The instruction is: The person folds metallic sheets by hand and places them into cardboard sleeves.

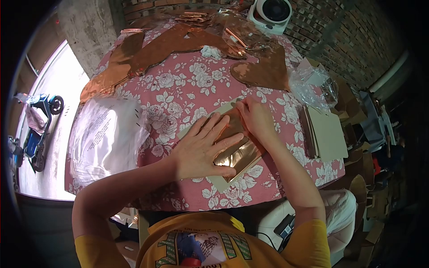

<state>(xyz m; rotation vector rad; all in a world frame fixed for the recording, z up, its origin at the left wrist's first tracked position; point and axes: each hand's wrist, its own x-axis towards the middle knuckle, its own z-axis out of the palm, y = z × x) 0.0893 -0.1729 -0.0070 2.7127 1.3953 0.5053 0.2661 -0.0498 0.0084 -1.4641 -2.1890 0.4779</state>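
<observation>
A shiny copper-coloured foil sheet [233, 157] lies on a pale cardboard sheet [220, 183] near the front middle of the table. My left hand [202, 149] rests flat on the foil, fingers spread and nothing held. At the far right corner of the foil, my right hand [255, 117] has its fingers curled and closed at the edge. The fingertips there seem to pinch the foil; the grip itself is partly hidden.
A flowered pink tablecloth [178, 107] covers the table. Clear plastic bags [105, 138] are piled left, cardboard sheets [328, 134] right. Copper-coloured foil pieces [165, 49] and a white round-fronted device [270, 15] stand behind. Crumpled clear plastic [315, 85] lies at the right.
</observation>
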